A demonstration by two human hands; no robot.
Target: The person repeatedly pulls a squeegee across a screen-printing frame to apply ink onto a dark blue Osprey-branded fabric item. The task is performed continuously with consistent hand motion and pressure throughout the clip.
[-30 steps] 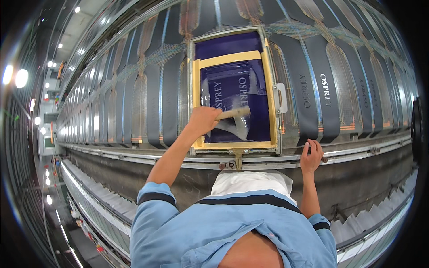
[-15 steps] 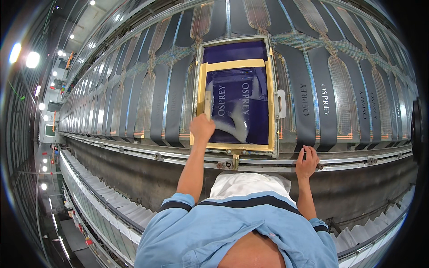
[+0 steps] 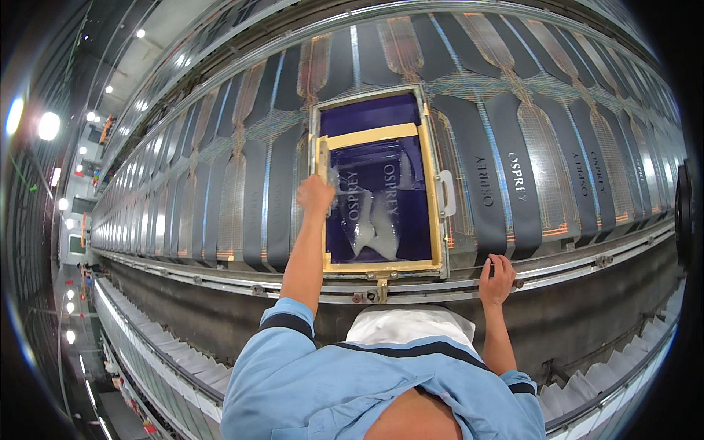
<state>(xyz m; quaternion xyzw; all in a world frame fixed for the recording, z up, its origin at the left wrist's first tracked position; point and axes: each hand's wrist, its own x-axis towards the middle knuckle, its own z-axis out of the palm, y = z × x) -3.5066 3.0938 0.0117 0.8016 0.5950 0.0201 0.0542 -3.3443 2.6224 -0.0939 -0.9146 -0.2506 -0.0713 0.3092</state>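
My left hand [image 3: 315, 193] is closed around a squeegee [image 3: 323, 158] with a pale wooden-looking handle, at the left side of a screen-printing frame [image 3: 444, 246]. Inside the frame, the dark purple mesh [image 3: 374, 161] carries two lines of lettering and is bordered by yellow tape. Whitish, glossy ink [image 3: 370, 224] lies smeared over its lower middle. My right hand [image 3: 497, 281] rests by the table's metal edge, fingers loosely bent and apart, near the lower end of a dark grey strip-shaped piece [image 3: 488, 187]. I see nothing held in it.
Rows of dark shaped pieces cover the long curved-looking table; a light-lettered one [image 3: 516, 172] lies right of the frame. A white handle [image 3: 446, 193] sticks out from the frame's right side. A metal rail [image 3: 433, 291] with small stops runs along the near edge.
The frame appears lower and slightly left as the view shifts. My left hand stays at its left side with the squeegee, slightly nearer the border. The pale ink smear has changed shape.
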